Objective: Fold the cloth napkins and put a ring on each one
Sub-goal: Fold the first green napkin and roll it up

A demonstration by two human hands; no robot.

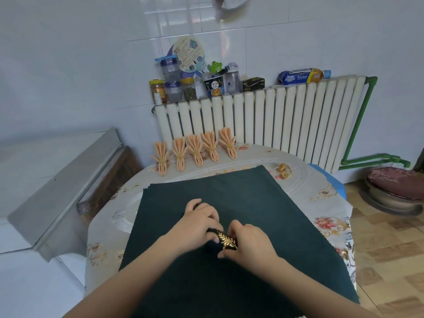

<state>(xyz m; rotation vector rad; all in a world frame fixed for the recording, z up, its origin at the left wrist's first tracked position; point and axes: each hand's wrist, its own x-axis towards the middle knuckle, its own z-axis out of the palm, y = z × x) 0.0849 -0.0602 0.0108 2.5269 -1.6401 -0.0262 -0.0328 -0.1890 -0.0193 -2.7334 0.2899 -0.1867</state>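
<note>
both hands on a rolled dark green cloth napkin mid-table, gold leaf-pattern napkin ring on it.

left hand curls over the roll's far/left part, fingers wrapped on it; right hand pinches the ring w/ thumb + fingertips at the roll's near/right end, ring sits btwn the two hands. roll lies on a flat stack of dark green cloths covering the centre of the round floral-covered table. five folded peach napkins w/ rings in a row along the far edge; pile of spare gold rings near the far-right edge, well apart from the hands.
</note>
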